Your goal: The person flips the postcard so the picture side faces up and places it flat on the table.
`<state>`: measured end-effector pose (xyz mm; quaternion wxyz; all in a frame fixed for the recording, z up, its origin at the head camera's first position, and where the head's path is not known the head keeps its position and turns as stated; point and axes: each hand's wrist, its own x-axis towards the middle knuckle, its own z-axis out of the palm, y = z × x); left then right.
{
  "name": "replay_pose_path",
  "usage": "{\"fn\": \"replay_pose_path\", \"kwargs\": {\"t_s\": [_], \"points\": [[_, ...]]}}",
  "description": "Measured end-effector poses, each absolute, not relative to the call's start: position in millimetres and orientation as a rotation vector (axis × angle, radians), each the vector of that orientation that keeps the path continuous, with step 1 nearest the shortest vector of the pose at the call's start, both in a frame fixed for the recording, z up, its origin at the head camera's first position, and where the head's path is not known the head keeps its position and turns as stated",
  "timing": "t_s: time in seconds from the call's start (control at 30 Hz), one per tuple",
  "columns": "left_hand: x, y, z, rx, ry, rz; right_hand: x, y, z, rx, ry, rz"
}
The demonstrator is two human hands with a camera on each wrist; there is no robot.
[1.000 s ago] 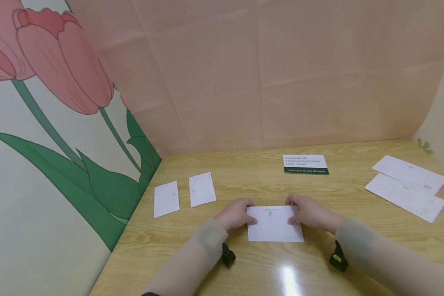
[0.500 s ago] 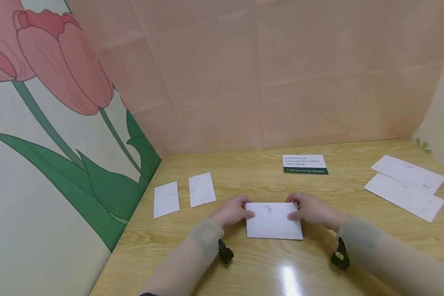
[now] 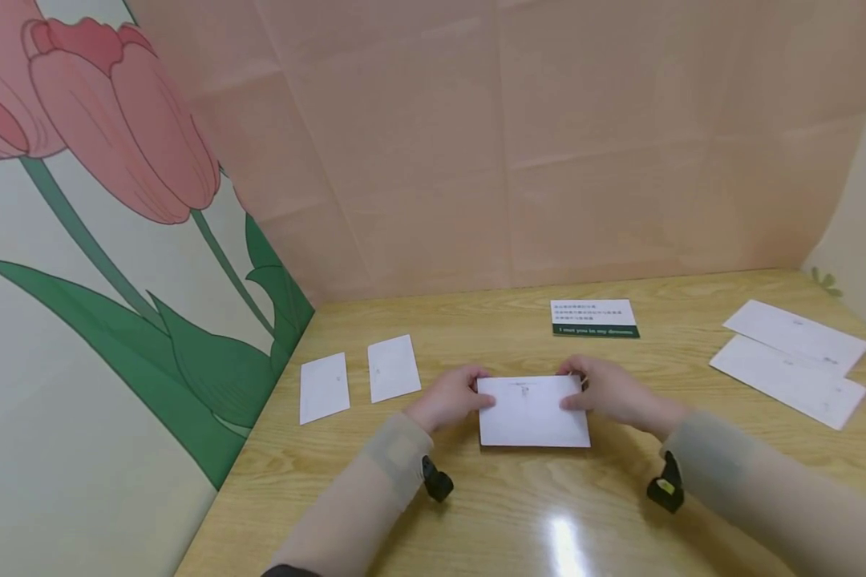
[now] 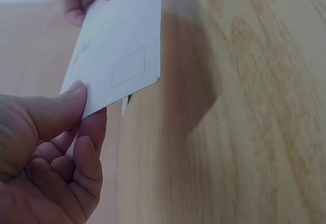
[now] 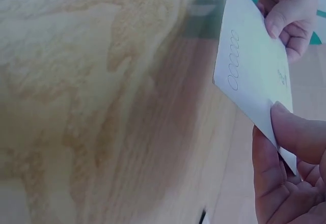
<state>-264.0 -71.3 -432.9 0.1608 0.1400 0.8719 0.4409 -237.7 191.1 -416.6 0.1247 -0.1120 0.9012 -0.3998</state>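
Note:
A white postcard point(image 3: 534, 418) is held up between both hands over the wooden table, its shadow falling below it. My left hand point(image 3: 449, 398) pinches its left edge, thumb on the face turned to me and fingers behind. On the opposite edge, my right hand point(image 3: 612, 393) grips it the same way. The left wrist view shows a printed stamp box near one corner of the postcard point(image 4: 125, 35). A row of printed ovals runs along the postcard point(image 5: 249, 66) in the right wrist view. Its back is hidden.
Beyond the hands lies a white card with a dark green band point(image 3: 595, 319). Two white cards, one here point(image 3: 325, 389) and another card point(image 3: 394, 369), lie at left. Two overlapping white cards point(image 3: 790, 381) lie at right. A pink cloth point(image 3: 512, 160) hangs behind the table point(image 3: 476, 521).
Both hands have raised the postcard and moved it slightly away from me, and its shadow on the table now shows more. The other cards stay where they were.

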Motion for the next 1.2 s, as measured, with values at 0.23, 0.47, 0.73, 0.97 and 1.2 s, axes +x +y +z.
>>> {"fn": "replay_pose_path", "kwargs": {"t_s": [0.23, 0.47, 0.73, 0.97, 1.2], "points": [[-262, -71, -424, 0.397, 2.586, 1.245, -242, 193, -409, -0.344, 2.702, -1.121], [-260, -71, -418, 0.49, 2.724, 1.188, -239, 193, -404, -0.462, 2.813, -1.119], [-255, -74, -417, 0.602, 2.785, 1.205, -236, 196, -405, -0.567, 2.868, -1.133], [-251, -78, -421, 0.72, 2.898, 1.136, -237, 203, -407, -0.592, 2.845, -1.094], [-247, -82, -422, 0.878, 3.05, 0.938, -239, 207, -411, -0.251, 2.668, -1.348]]}}
